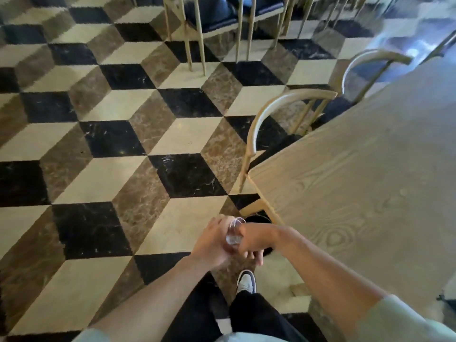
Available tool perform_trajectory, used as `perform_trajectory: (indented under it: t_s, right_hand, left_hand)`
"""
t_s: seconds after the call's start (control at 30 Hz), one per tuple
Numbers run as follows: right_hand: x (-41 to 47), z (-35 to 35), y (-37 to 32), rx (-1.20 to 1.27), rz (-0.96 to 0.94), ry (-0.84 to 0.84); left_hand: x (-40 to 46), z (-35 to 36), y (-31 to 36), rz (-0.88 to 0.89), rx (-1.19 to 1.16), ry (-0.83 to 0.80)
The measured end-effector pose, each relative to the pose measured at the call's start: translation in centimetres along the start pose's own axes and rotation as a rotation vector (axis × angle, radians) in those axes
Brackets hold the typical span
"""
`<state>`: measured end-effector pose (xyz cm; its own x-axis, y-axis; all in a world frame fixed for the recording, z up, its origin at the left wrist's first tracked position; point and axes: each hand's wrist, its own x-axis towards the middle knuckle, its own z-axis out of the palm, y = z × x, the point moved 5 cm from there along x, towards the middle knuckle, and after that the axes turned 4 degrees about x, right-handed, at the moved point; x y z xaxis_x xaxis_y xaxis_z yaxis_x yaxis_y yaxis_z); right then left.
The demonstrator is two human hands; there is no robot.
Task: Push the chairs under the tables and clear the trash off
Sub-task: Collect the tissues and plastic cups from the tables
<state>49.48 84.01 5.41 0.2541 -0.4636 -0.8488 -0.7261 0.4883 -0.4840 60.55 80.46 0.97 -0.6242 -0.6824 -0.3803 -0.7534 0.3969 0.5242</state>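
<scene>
Clear plastic cup [234, 233] sits between your two hands, in the air over the chequered marble floor [103, 144], just beside the corner of the pale wooden table [357, 174]. Your left hand [213, 243] wraps its fingers round the cup; your right hand [254, 239] curls over it from the other side. Two curved-back wooden chairs [276, 112] stand tucked against the table's edge.
</scene>
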Motion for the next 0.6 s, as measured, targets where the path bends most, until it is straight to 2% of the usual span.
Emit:
perform_trajectory:
  t_s: [0.1, 0.2, 0.27, 0.37, 0.5, 0.6]
  right_hand:
    - [0.9, -0.8, -0.1, 0.093, 0.057, 0.073]
    - [1.8, -1.0, -0.7, 0.252, 0.051, 0.208]
    - [2.5, -0.7, -1.3, 0.435, 0.069, 0.355]
    - [3.8, -0.4, -1.9, 0.641, 0.083, 0.610]
    - [3.5, 0.5, -2.4, 0.675, 0.061, 0.934]
    - [2.7, 2.1, -1.6, 0.722, 0.114, 1.070]
  left_hand:
    - [3.1, -0.8, -0.3, 0.133, -0.006, 0.007]
    - [4.9, -1.8, -0.9, 0.262, 0.005, 0.052]
    - [5.7, -2.8, -1.4, 0.335, 0.019, 0.023]
    - [7.3, -4.1, -2.7, 0.312, -0.016, -0.043]
    - [8.1, -4.7, -3.9, 0.327, 0.059, -0.084]
    - [7.6, -4.0, -3.6, 0.391, 0.115, -0.148]
